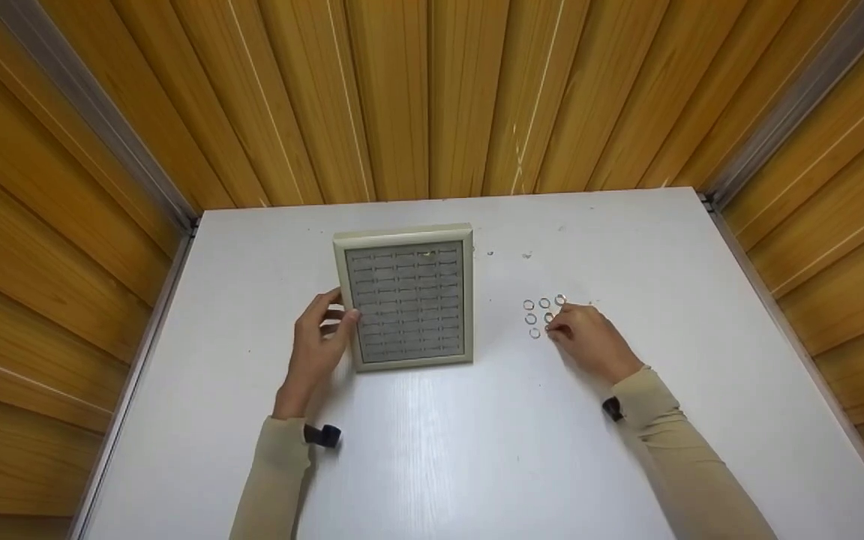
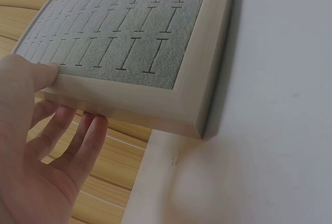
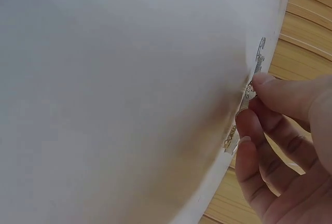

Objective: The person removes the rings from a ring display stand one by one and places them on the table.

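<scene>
A ring display tray (image 1: 409, 307), with a pale frame and a grey slotted foam pad, is propped up on the table, leaning back. My left hand (image 1: 319, 341) grips its left edge, thumb on the front and fingers behind. One ring (image 1: 428, 253) appears to sit in a slot near the top. To the tray's right, several small rings (image 1: 530, 319) lie in short rows on the table. My right hand (image 1: 589, 341) is at the near right of these rows. Its thumb and index finger pinch a ring (image 3: 250, 87), mostly hidden by the fingertips.
The white table (image 1: 432, 450) runs back to a wood-look panel wall (image 1: 432, 97), with similar panels at both sides. Tiny bits (image 1: 526, 256) lie on the tabletop behind the rings. A dark strap (image 1: 323, 436) is on the left wrist, another (image 1: 612, 409) on the right.
</scene>
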Demonstrator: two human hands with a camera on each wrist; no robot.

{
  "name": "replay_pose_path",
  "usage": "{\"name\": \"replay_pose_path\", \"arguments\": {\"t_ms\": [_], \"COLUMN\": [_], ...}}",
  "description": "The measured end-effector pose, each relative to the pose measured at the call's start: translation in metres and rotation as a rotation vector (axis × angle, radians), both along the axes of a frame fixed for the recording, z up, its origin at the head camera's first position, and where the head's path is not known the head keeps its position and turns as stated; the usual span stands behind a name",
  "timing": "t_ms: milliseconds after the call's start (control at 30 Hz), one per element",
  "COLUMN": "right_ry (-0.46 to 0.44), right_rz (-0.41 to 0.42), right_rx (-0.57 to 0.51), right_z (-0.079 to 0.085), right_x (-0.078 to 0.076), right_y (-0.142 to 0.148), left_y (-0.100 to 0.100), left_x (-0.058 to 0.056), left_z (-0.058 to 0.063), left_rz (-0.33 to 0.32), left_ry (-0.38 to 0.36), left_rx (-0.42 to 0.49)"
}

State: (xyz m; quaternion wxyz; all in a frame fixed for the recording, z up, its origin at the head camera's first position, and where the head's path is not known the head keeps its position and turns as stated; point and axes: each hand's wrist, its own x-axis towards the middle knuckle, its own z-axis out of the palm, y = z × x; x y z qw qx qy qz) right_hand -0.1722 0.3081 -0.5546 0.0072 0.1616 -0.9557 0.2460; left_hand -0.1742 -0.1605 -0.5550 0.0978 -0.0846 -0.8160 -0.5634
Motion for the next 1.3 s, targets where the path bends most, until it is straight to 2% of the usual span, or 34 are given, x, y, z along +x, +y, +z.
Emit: {"name": "replay_pose_path", "arguments": {"t_ms": [233, 400, 600, 900, 1033, 1300], "right_ry": [-0.029, 0.011, 0.173, 0.540, 0.606, 0.653], "right_rz": [-0.005, 0.004, 0.045, 0.170, 0.190, 0.208], "right_rx": [0.003, 0.009, 0.029, -0.020, -0.020, -0.043], "right_z": [0.000, 0.006, 0.019, 0.043, 0.055, 0.074], "right_x": [-0.001, 0.001, 0.003, 0.002, 0.000, -0.005], "right_y": [0.000, -0.004, -0.013, -0.039, -0.053, -0.073], "left_y": [-0.001, -0.001, -0.001, 0.000, -0.001, 0.000], "left_x": [-0.001, 0.001, 0.000, 0.000, 0.000, 0.001], "left_z": [0.000, -0.001, -0.002, -0.001, -0.002, -0.001], "left_rz": [-0.001, 0.006, 0.007, 0.002, -0.002, 0.000], "left_ry": [0.019, 0.021, 0.012, 0.005, 0.001, 0.014], "left_rx": [0.005, -0.010, -0.021, -0.017, -0.012, -0.013]}}
